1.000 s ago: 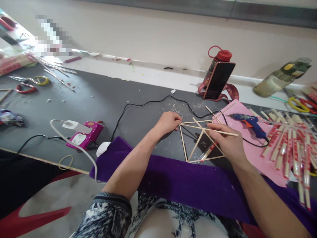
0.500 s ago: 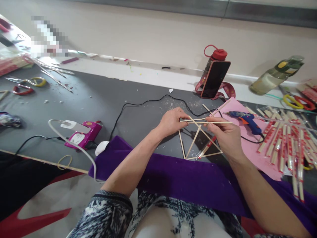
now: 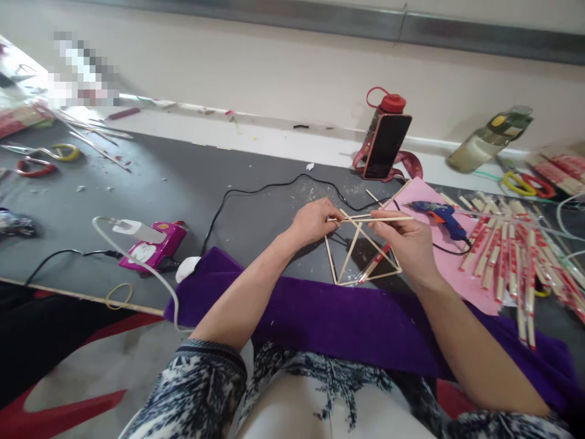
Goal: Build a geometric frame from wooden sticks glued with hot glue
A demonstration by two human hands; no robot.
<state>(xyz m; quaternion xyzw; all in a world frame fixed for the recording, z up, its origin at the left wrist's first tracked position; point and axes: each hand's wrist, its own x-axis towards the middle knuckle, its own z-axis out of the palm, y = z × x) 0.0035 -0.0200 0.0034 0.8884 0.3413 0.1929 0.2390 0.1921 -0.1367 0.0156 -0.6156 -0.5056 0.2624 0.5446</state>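
Where the purple velvety cloth (image 3: 338, 320) ends, an angular frame of pale wooden sticks (image 3: 349, 253) rests on the grey tabletop (image 3: 256, 231). Over its far side, left hand (image 3: 313, 222) and right hand (image 3: 406, 241) both pinch one slim wooden stick (image 3: 366, 219), its long axis running left-right; the right is nearer the blue glue gun (image 3: 445, 218) beyond.

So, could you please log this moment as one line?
right hand: gripping stick; left hand: at its end; wooden frame: near both hands; glue gun: on pink sheet
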